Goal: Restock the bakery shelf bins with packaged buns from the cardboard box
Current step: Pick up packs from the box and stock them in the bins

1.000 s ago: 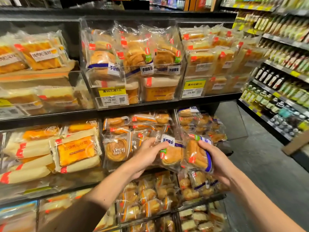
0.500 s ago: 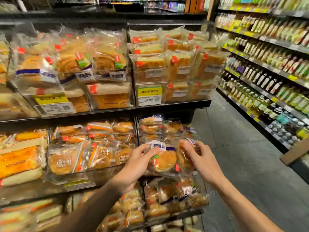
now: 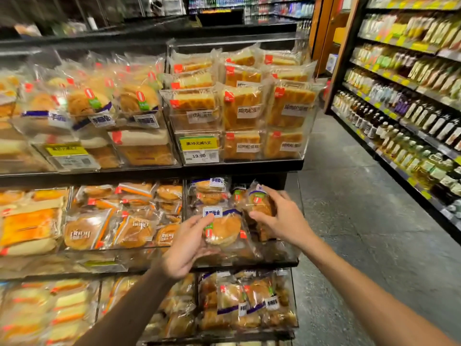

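- Packaged bun point(image 3: 225, 232) is gripped by the left hand point(image 3: 187, 243) at the middle-shelf bin's point(image 3: 282, 253) front.
- Second bun pack point(image 3: 259, 208) is clasped by the right hand point(image 3: 284, 218), just beside it, inside that bin.

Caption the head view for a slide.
Left hand holds a packaged bun, right hand grips a second pack, both at the middle right-end clear bin.

"19.90" on yellow price tag point(image 3: 199, 149)
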Action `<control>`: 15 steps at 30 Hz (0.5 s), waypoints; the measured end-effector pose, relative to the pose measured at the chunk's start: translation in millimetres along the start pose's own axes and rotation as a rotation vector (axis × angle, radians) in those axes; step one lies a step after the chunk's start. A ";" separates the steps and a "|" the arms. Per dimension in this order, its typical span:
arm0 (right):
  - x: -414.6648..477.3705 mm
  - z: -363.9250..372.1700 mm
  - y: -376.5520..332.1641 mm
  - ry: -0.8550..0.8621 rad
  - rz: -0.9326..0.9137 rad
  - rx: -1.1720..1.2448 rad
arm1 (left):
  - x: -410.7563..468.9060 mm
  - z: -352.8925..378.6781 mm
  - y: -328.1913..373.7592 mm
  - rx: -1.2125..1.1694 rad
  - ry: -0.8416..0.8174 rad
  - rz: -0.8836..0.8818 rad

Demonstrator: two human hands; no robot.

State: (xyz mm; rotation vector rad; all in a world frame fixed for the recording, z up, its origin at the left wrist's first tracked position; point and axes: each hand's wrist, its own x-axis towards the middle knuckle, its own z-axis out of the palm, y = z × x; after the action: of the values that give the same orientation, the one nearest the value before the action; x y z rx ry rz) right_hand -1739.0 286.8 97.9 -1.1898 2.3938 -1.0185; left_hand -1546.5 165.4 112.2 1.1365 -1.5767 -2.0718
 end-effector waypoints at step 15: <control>68.8 40.2 18.1 0.052 -0.048 -0.113 | 12.1 7.5 -4.0 0.024 0.028 0.028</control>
State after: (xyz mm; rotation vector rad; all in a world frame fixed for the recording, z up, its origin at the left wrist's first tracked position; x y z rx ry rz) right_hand -1771.4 221.7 60.6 -1.2801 2.5036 -0.9502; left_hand -1559.0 164.1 104.3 1.1395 -1.5992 -2.0156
